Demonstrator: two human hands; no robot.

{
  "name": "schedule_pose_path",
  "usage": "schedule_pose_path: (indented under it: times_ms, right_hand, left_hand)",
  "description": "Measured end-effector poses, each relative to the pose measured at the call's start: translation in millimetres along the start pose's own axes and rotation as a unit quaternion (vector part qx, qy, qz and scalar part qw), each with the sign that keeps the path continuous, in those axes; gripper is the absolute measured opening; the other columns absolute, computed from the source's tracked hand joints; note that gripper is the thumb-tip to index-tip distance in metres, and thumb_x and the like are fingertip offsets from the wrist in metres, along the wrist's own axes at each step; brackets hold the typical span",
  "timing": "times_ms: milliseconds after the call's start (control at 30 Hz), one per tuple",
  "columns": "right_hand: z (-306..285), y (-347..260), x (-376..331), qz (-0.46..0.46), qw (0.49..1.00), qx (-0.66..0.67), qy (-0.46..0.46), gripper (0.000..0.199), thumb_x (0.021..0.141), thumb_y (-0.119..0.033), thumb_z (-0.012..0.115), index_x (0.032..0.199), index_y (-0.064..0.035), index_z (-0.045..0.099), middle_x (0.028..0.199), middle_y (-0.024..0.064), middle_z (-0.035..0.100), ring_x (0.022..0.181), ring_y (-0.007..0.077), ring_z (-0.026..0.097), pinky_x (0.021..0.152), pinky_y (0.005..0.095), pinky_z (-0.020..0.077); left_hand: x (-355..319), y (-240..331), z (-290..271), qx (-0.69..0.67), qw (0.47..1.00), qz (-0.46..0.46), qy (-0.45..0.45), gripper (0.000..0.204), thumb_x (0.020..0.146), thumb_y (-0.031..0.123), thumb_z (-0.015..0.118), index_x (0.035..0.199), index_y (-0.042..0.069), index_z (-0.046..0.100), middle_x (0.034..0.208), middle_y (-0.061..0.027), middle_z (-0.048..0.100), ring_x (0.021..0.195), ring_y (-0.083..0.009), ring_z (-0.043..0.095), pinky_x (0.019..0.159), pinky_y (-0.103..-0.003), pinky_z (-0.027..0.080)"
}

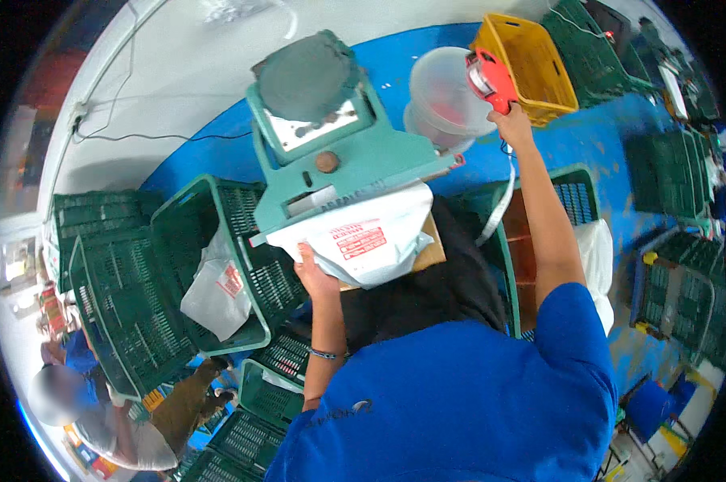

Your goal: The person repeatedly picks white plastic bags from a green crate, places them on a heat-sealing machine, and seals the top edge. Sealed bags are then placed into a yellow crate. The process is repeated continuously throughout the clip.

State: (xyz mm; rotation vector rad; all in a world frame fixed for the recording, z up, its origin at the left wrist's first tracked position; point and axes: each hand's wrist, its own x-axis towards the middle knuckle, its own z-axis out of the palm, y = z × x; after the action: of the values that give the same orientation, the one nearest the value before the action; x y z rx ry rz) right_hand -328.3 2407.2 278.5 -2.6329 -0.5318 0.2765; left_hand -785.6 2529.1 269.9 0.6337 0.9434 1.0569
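My left hand (314, 273) grips the near edge of a white plastic bag with red print (367, 237), which lies under the base of a teal weighing scale (331, 153). The scale has a round grey pan on top. My right hand (511, 120) is raised far forward and holds a red hand-held labelling gun (491, 80). The gun is up beside a clear plastic bucket (439, 92) and a yellow crate (527, 64). A white strap hangs down along my right forearm.
Green plastic crates stand all around: a tilted one holding a white bag (218, 265) on my left, stacks at far left (106, 297) and right (676, 169). Another person (81, 402) crouches at lower left. The floor is blue; a white wall runs behind.
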Motion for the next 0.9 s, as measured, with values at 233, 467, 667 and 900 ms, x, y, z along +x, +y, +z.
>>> schedule_pose_path:
  times_ms: [233, 467, 667, 900]
  right_hand:
    - [44.4, -62.6, -13.8, 0.072, 0.975, -0.165, 0.129, 0.064, 0.066, -0.032, 0.071, 0.122, -0.0108, 0.049, 0.124, 0.0181, 0.049, 0.116, 0.0375, 0.044, 0.094, 0.0487, 0.0372]
    - [-1.9, -225.7, -22.3, -0.462, 0.848, 0.121, 0.231, 0.039, 0.073, -0.03, 0.07, 0.107, -0.0159, 0.061, 0.113, 0.0041, 0.057, 0.113, 0.0256, 0.046, 0.095, 0.0453, 0.0322]
    - [17.9, -292.7, -44.3, -0.575, 0.805, -0.041, 0.14, 0.044, 0.07, -0.033, 0.072, 0.111, -0.019, 0.06, 0.114, 0.0042, 0.056, 0.106, 0.0234, 0.05, 0.094, 0.0469, 0.0315]
    - [-32.9, -188.4, -49.7, -0.343, 0.886, 0.255, 0.181, 0.027, 0.077, -0.027, 0.063, 0.087, -0.003, 0.059, 0.09, 0.02, 0.06, 0.087, 0.0387, 0.057, 0.078, 0.0504, 0.0414]
  left_hand:
    - [3.3, 16.0, -3.5, 0.018, 1.0, -0.006, 0.021, 0.04, 0.088, 0.03, 0.062, 0.11, -0.002, 0.054, 0.104, -0.0089, 0.061, 0.093, -0.021, 0.06, 0.082, -0.034, 0.048]
    - [-3.4, 15.7, 2.7, 0.019, 1.0, 0.005, -0.021, 0.044, 0.087, 0.032, 0.063, 0.112, -0.003, 0.053, 0.106, -0.0087, 0.061, 0.095, -0.0204, 0.059, 0.084, -0.034, 0.047]
    - [-11.2, 10.0, 2.5, 0.053, 0.998, 0.023, -0.02, 0.05, 0.086, 0.036, 0.063, 0.115, -0.003, 0.052, 0.105, -0.0084, 0.06, 0.096, -0.0203, 0.058, 0.083, -0.034, 0.047]
    - [-10.6, -32.0, -6.0, 0.021, 0.992, 0.026, -0.119, 0.059, 0.088, 0.043, 0.057, 0.12, -0.005, 0.045, 0.113, -0.015, 0.056, 0.103, -0.0273, 0.057, 0.088, -0.041, 0.047]
